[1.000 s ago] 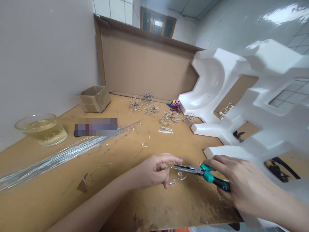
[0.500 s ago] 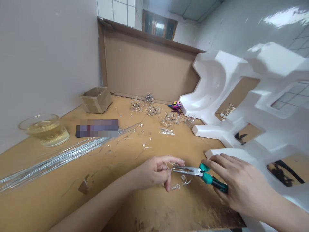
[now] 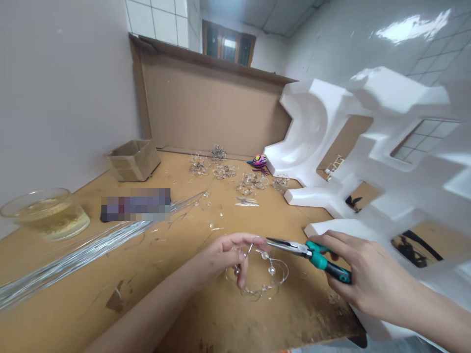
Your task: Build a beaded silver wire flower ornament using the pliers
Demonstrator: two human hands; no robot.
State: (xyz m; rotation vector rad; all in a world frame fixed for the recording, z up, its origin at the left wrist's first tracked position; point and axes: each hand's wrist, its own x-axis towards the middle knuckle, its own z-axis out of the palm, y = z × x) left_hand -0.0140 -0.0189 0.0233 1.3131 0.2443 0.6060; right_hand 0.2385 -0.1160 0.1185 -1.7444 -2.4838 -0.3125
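My left hand [image 3: 221,260] pinches the top of a loop of clear beaded wire [image 3: 257,279], and several round beads sit along the loop. My right hand [image 3: 368,277] grips needle-nose pliers [image 3: 307,251] with teal and black handles. The steel jaws of the pliers point left and end just beside the wire near my left fingertips. Both hands hover above a tan wooden worktop [image 3: 228,318], with the loop hanging close to its surface.
Several finished wire-and-bead pieces [image 3: 224,171] lie at the back of the worktop, near a colourful painted ornament [image 3: 259,161]. A long bundle of silver wire [image 3: 81,255] stretches across the left side. Also there are a glass bowl of yellowish liquid [image 3: 46,214], a cardboard box [image 3: 134,160] and large white foam packing [image 3: 331,147].
The beaded wire loop now shows as a fuller ring below my left hand, and the pliers have shifted to its upper right. The whole scene has slid left in view.
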